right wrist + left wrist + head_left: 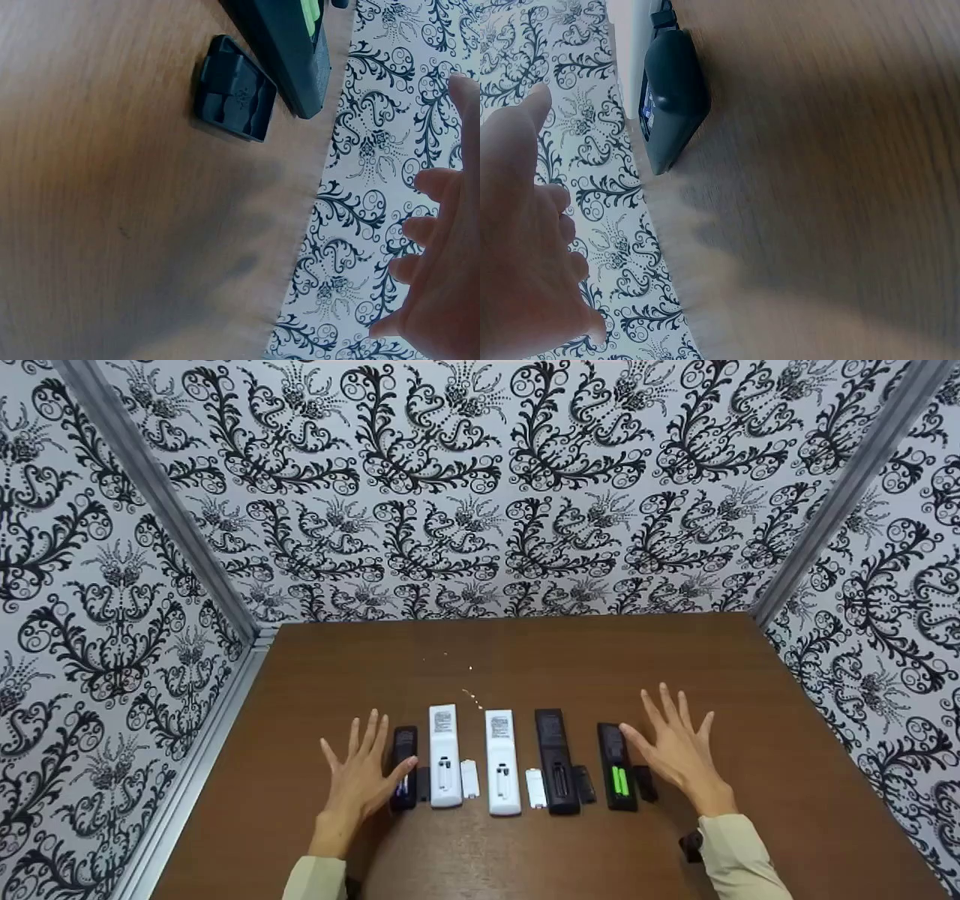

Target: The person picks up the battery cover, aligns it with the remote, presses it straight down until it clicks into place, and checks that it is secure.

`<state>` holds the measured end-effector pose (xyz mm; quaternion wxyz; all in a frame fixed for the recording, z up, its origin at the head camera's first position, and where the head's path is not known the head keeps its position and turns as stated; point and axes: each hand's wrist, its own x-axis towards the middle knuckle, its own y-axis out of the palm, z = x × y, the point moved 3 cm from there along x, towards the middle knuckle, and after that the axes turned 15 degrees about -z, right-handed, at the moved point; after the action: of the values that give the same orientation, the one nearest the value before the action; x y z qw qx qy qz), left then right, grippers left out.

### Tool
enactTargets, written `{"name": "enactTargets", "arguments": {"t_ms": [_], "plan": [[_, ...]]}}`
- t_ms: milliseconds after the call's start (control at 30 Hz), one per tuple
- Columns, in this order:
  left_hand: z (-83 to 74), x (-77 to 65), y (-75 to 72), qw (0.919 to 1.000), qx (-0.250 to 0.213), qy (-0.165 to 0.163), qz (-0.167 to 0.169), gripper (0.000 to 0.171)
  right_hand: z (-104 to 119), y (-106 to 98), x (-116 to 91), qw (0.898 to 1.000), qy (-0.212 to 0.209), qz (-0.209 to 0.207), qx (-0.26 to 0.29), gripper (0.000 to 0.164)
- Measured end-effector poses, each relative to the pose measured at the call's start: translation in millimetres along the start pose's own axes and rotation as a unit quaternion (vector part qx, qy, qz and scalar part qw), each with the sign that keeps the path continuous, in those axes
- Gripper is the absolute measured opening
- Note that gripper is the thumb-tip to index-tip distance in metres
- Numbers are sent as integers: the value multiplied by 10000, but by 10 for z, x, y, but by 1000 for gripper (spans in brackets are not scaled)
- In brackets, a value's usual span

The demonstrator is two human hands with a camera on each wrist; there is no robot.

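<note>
Fingers spread, my left hand point(358, 780) hovers at the left end of a row of remote controls, its thumb over a small black remote point(405, 742) with blue batteries showing. My right hand point(679, 746) is spread too, its thumb tip by a black remote point(613, 742) holding green batteries point(620, 781). Between them lie a white remote point(444, 735), a second white remote point(500, 750) and a longer black remote point(553, 742), backs up with battery bays uncovered. Both hands look empty. In the right wrist view, a black battery cover point(236, 94) lies beside the remote.
Beside the remotes lie loose covers, including a white cover point(469, 778), another white cover point(535, 788) and a black cover point(583, 784). The brown table point(360, 660) meets a patterned wall point(480, 540) at the back, with similar panels left and right.
</note>
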<state>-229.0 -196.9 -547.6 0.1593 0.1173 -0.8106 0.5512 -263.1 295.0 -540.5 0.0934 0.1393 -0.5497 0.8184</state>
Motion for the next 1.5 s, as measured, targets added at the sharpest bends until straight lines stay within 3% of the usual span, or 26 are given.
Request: {"name": "enactTargets", "arguments": {"t_ms": [333,667,967,1300,1500], "plan": [[41,-11,-19,9995,-155,-194,186,90,62,13,-34,9997,-69,-130,172,81],[-24,-25,-19,9953,-646,-464,557,88,305,52,-102,9987,-258,-256,359,78],[-48,-52,7,9799,-1437,-1027,926,80,640,71,-133,9942,-560,-715,572,72],[13,-78,43,9646,-1996,-1440,945,82,957,152,-168,9881,-980,-927,737,69],[40,-74,49,9628,-2052,-1563,811,79,1193,243,-252,9807,-1227,-1064,1091,64]]}}
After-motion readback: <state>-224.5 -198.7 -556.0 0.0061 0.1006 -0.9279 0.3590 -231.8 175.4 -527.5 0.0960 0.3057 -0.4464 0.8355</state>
